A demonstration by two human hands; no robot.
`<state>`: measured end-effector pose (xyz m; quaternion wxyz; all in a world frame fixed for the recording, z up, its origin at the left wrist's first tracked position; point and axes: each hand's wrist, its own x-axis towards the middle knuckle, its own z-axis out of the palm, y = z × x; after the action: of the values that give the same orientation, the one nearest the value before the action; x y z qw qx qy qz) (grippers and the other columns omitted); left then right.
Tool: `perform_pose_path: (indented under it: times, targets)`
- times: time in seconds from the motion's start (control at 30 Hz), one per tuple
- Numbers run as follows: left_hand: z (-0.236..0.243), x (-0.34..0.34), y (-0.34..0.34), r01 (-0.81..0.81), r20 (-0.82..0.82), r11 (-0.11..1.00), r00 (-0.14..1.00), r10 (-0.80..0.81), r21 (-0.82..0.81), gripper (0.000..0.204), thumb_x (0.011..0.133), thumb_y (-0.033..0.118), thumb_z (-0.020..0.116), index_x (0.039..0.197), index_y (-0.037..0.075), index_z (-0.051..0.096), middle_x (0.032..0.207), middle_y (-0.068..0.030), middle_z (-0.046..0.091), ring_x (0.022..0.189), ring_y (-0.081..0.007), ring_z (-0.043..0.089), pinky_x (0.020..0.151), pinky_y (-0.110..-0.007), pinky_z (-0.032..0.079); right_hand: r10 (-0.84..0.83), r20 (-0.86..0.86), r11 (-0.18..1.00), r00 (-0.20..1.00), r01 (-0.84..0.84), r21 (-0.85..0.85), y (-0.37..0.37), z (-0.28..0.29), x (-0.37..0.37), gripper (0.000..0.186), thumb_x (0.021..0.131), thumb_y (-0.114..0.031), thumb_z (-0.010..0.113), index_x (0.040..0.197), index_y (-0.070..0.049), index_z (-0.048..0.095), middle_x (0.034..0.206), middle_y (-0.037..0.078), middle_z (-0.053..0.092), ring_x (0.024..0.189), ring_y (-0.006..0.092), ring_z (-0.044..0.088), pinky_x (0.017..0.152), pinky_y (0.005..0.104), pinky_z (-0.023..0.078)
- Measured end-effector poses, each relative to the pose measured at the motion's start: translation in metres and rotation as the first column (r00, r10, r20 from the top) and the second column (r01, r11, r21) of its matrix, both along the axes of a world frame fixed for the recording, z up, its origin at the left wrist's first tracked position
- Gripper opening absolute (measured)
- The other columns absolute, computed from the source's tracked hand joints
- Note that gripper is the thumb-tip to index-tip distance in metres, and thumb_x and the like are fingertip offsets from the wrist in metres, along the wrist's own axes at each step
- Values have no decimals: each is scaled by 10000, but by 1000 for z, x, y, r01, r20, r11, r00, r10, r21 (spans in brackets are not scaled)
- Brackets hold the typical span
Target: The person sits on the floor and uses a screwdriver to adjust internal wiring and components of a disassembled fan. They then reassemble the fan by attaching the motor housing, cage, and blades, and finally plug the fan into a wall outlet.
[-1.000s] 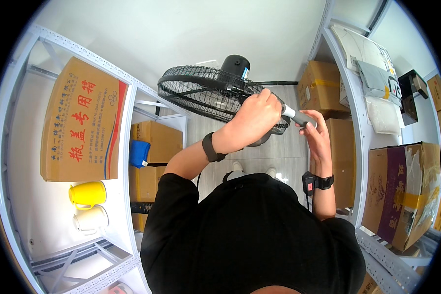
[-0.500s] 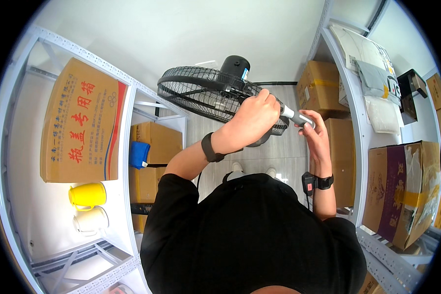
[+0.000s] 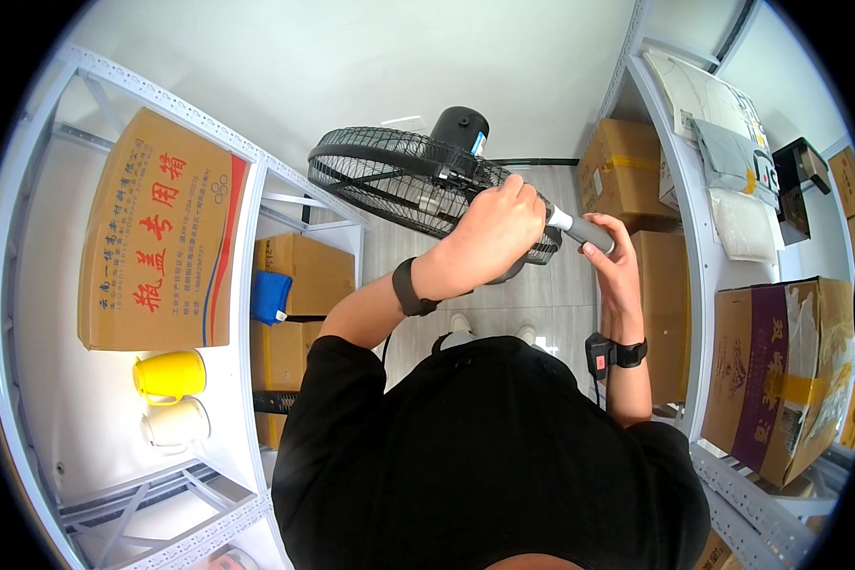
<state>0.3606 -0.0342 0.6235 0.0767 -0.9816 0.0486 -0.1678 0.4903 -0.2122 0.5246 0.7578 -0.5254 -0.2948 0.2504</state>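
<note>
A black standing fan with a wire cage and a round motor housing is tilted in front of me. My left hand is closed at the fan's neck, its fingers round something largely hidden by the hand. From there a white-and-grey cylindrical handle sticks out to the right, at a slant. My right hand grips the grey outer end of that handle with thumb and fingers. The fan's lower parts are partly hidden behind my left hand.
Metal shelving flanks me on both sides. The left holds a large carton, yellow jug, white jug and blue cloth. The right holds flat bags and a carton. More cartons stand below. My feet are on tiled floor.
The fan has shifted very slightly to the right. My hands keep their hold, with only small movements of the fingers at the handle.
</note>
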Motion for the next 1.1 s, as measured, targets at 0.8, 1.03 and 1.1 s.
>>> perform_pose_path:
  times: [0.8,1.03,1.1]
  targets:
    - [-1,0,2,46,108,990,994,-32,-133,110,683,35,619,785,12,586,810,-83,558,847,-222,563,674,-298,533,252,-313,946,916,-302,-121,-7,-7,9,261,984,-201,535,1176,-26,559,981,96,659,746,113,618,630,216,481]
    - [-5,-2,1,24,36,999,999,-23,-29,102,694,43,609,788,11,587,818,-79,554,865,-222,561,672,-292,535,52,37,998,998,-51,-30,-4,-12,0,275,890,-87,639,1150,-19,582,1170,117,585,1093,169,539,871,292,471]
    - [-5,-2,1,25,17,999,1000,-24,-34,102,695,44,608,789,12,589,818,-79,554,867,-222,561,672,-294,536,49,101,997,994,-43,-59,-7,-15,4,336,864,-60,655,1186,-21,567,1214,119,559,1194,182,482,943,313,444]
